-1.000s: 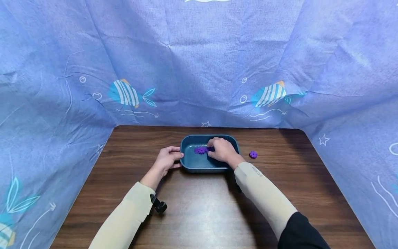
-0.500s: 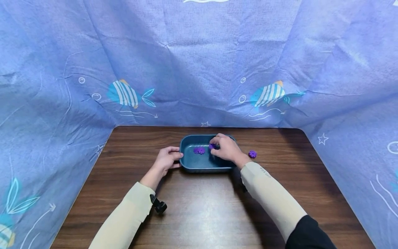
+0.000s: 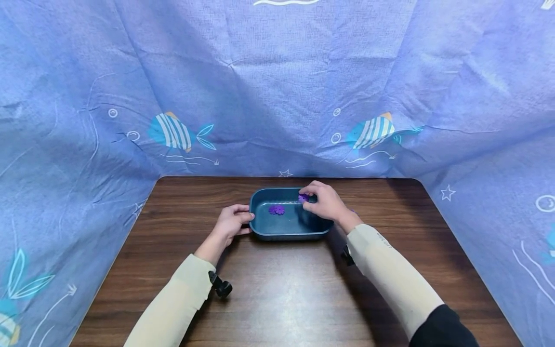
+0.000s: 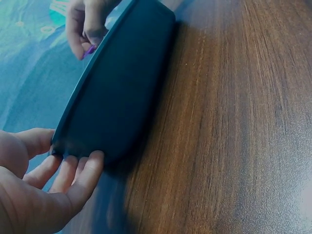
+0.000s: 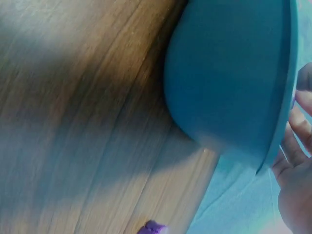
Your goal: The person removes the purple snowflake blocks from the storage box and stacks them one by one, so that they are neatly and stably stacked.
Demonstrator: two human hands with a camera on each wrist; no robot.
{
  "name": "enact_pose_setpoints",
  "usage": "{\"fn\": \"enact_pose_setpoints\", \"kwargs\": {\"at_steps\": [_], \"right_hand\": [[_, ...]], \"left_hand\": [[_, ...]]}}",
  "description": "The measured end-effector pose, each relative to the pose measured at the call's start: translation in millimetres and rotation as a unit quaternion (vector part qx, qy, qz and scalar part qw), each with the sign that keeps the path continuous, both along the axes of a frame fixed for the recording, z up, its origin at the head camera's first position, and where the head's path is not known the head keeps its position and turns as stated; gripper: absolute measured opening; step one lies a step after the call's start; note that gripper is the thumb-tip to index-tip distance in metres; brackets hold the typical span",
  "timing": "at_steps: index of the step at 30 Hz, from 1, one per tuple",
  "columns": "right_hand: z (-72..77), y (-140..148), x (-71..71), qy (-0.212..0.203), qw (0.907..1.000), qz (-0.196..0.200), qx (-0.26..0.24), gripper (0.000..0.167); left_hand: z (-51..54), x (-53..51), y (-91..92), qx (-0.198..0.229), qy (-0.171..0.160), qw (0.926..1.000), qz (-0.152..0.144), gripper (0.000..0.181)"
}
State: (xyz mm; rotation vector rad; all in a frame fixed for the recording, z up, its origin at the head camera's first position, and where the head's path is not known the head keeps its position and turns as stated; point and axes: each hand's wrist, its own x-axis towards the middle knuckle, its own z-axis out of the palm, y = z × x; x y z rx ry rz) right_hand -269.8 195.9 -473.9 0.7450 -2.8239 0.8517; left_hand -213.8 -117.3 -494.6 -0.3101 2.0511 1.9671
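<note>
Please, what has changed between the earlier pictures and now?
The right hand has moved right and farther from the person, carrying a pinched purple piece away from the two others. The left hand still holds the tray at its left end; tray and two others stayed.

Your left arm (image 3: 173, 299) reaches forward and inward, and your left hand (image 3: 229, 222) grips with its thumb set against its fingers. Your right arm (image 3: 394, 274) slants in opposite, your right hand (image 3: 324, 200) slightly farther forward, thumb and fingertips pinching.
</note>
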Motion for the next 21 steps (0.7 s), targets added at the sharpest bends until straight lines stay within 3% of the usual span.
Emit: {"fn": "enact_pose_setpoints", "kwargs": {"at_steps": [10,16,21], "right_hand": [[8.6,19.5,5.7,0.025,0.9991,-0.002,-0.034,0.034],[11.9,33.8,10.0,0.008,0.9987,-0.024,-0.045,0.032],[10.2,50.0,12.3,0.019,0.9980,-0.037,-0.047,0.030]], "left_hand": [[-0.6,2.2,-1.4,0.000,-0.003,1.0000,0.000,0.042],[0.0,1.9,-0.4,0.001,-0.002,1.0000,0.002,0.041],[2.5,1.5,0.6,0.008,0.000,1.0000,0.003,0.042]]}}
